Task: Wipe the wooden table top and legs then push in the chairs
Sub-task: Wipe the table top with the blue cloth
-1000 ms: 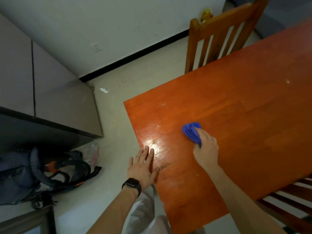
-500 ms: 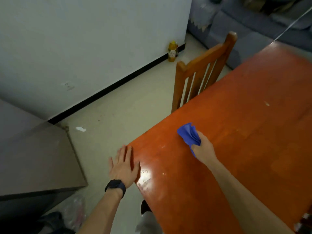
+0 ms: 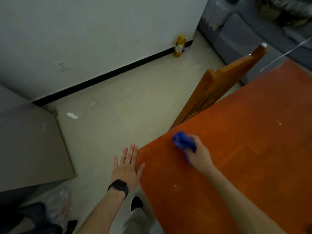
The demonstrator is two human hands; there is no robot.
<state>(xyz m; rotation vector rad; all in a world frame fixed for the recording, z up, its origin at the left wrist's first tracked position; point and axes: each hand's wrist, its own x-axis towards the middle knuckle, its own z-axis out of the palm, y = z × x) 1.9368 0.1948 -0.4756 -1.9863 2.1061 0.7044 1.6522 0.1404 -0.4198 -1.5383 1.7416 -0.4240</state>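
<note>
Wiping the worktop (image 3: 236, 149) corner: right grip (image 3: 200, 152) pinches bunched blue cloth (image 3: 183, 142), left grip (image 3: 127, 168) spread flat at the edge; better flatten cloth, overlap strokes, catch white specks (image 3: 175, 185).

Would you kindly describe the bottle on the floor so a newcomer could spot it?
Follow the black skirting rightward to where it ends near the grey sofa. The bottle stands upright there on the floor. It alone is yellow, with a pale label.

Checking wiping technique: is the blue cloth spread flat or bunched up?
Bunched up. The blue cloth is a crumpled wad gripped in the right hand, on the wooden table near its corner, not laid flat.
</note>
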